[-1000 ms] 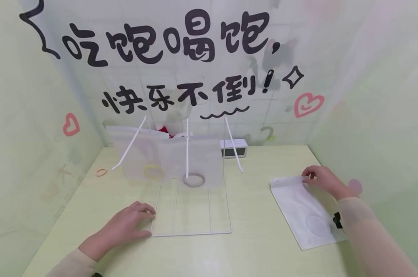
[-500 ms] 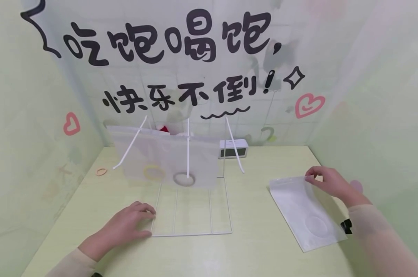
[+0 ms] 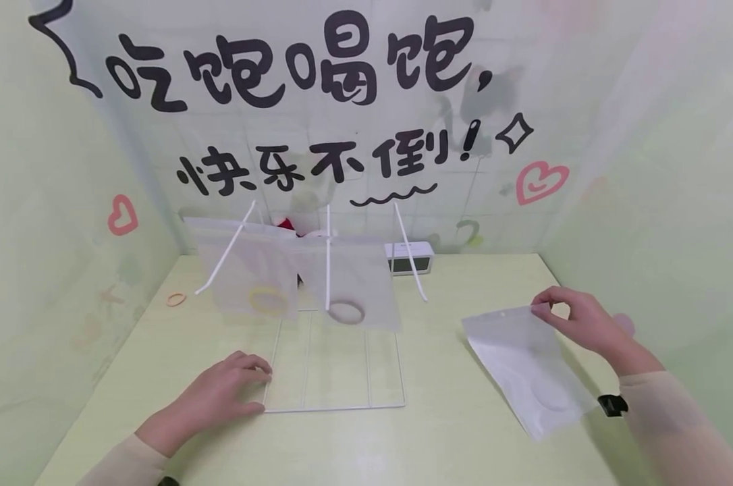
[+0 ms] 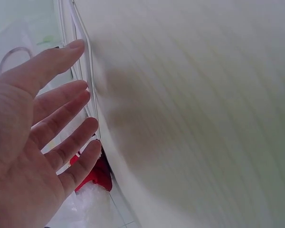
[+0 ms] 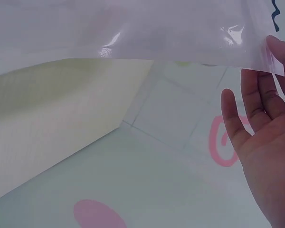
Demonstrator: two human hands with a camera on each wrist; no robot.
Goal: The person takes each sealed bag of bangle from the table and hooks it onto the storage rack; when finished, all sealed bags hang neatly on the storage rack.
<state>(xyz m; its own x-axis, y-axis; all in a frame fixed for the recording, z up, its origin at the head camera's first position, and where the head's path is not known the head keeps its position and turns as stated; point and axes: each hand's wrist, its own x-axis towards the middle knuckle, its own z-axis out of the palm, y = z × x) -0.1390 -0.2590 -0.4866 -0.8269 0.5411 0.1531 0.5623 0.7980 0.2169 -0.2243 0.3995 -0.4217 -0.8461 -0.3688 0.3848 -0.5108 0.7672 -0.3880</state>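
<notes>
A white wire rack (image 3: 335, 409) with several prongs stands mid-table. Two translucent bags hang on it, one with a yellow ring (image 3: 268, 299) inside, the other with a greyish ring (image 3: 346, 312). My left hand (image 3: 217, 388) touches the left edge of the rack's base, fingers spread and fairly straight in the left wrist view. On the right, my right hand (image 3: 576, 320) pinches the top corner of a third translucent bag (image 3: 512, 358) between thumb and fingers. This bag hangs tilted over the table, with a faint round outline inside it.
A white digital clock (image 3: 410, 258) stands behind the rack at the back edge. Some red-and-white thing (image 3: 286, 225) shows partly behind the bags. An orange ring (image 3: 175, 299) lies at the left of the table (image 3: 366, 452). Printed sheets enclose the back and sides.
My right hand has raised the third bag off the table, its top edge shifting slightly left. The hanging bag with the greyish ring swings, first left, then right. The left hand stays put.
</notes>
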